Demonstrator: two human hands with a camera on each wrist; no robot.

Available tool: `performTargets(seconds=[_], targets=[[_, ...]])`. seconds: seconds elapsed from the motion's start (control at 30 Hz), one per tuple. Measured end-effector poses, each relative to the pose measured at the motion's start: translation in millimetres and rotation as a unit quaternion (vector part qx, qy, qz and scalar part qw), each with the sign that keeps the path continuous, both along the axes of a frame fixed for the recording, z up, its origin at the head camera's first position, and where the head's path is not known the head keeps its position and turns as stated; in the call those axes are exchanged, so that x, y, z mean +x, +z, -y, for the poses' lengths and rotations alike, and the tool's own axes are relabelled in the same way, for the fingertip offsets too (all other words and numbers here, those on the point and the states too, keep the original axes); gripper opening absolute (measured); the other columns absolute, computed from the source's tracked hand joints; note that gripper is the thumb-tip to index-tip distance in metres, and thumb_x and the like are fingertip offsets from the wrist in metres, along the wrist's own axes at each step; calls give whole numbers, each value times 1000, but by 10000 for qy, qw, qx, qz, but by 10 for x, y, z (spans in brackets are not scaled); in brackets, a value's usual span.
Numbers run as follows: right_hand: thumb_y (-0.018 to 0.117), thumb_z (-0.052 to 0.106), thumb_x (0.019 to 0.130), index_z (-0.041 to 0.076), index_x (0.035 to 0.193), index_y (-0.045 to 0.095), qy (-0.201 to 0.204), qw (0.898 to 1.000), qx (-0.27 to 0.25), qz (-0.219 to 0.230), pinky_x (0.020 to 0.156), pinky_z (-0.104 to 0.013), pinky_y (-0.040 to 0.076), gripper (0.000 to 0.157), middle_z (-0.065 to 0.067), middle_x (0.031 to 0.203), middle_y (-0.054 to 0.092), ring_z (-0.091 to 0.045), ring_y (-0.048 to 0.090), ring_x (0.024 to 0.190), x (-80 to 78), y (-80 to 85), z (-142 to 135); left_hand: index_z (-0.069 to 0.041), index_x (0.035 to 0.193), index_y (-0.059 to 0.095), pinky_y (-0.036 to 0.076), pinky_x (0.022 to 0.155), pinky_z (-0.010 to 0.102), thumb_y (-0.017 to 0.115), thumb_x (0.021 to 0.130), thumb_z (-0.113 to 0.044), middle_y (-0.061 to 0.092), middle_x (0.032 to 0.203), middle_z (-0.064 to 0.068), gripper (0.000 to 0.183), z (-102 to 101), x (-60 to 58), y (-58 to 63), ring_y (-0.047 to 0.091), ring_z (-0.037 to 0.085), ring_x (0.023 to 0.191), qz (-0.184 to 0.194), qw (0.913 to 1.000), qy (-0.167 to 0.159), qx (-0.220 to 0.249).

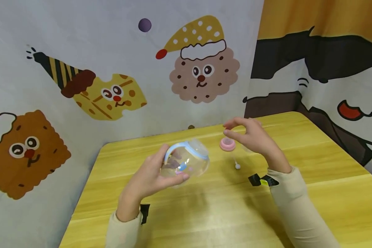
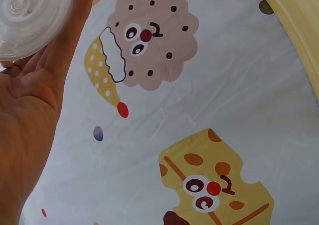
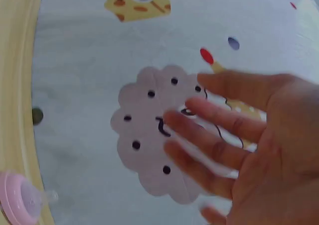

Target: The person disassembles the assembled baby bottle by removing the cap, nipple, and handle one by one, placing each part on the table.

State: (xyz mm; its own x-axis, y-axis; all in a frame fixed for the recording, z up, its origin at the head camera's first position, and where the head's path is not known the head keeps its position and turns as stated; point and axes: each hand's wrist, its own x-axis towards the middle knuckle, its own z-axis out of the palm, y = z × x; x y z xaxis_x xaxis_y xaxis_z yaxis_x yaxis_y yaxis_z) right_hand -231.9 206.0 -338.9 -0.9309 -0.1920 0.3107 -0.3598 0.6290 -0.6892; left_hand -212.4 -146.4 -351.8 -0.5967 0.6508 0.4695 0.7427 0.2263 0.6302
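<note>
In the head view, my left hand (image 1: 152, 172) grips a clear, rounded baby bottle (image 1: 201, 167) with a light blue handle (image 1: 173, 148), tilted above the table. The left wrist view shows the clear round base (image 2: 30, 21) of the bottle against the left hand (image 2: 30, 105). My right hand (image 1: 252, 136) is in the air with nothing in it, its fingers loosely spread in the right wrist view. Near it on the table stands a pink bottle collar (image 1: 227, 145) with a clear teat (image 3: 50, 197). A thin straw with a white weighted end (image 1: 237, 166) lies in front of the collar.
The wooden table (image 1: 179, 217) meets a cloth backdrop (image 1: 161, 117) printed with cartoon biscuits and cheese at its far edge. Black straps show at both wrists. Something clear, partly hidden, is below the right hand.
</note>
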Motion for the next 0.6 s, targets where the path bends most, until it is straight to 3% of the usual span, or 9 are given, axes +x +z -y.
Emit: performTargets(seconds=[0.13, 0.23, 0.43, 0.6], targets=[[65, 24, 107, 12, 125, 74, 628, 9974, -360, 12, 101, -49, 50, 23, -6, 119, 75, -26, 64, 119, 16, 18, 107, -5, 125, 53, 63, 80, 33, 87, 89, -18, 70, 107, 2, 51, 15, -7, 14, 73, 14, 92, 42, 10000, -35, 4], [62, 22, 109, 13, 130, 72, 1243, 9908, -532, 81, 91, -38, 57, 25, -4, 116, 74, -21, 67, 109, 35, 26, 153, -5, 125, 53, 63, 79, 34, 86, 89, -18, 70, 107, 2, 51, 8, -13, 29, 72, 15, 92, 23, 10000, -7, 18], [75, 20, 100, 12, 133, 71, 2055, 9772, -474, 238, 83, -36, 59, 34, -1, 109, 73, -21, 68, 98, 44, 0, 223, -5, 127, 53, 64, 79, 37, 85, 90, -16, 71, 111, 6, 50, 9, -9, 40, 72, 17, 94, 41, 10000, 46, 51], [84, 19, 93, 13, 128, 73, 2499, 9666, -428, 374, 92, -35, 57, 37, 2, 107, 75, -20, 68, 102, 18, -69, 319, -4, 127, 52, 63, 80, 36, 85, 90, -15, 70, 115, 9, 51, 27, -5, 34, 72, 19, 95, 55, 9999, 71, 95]])
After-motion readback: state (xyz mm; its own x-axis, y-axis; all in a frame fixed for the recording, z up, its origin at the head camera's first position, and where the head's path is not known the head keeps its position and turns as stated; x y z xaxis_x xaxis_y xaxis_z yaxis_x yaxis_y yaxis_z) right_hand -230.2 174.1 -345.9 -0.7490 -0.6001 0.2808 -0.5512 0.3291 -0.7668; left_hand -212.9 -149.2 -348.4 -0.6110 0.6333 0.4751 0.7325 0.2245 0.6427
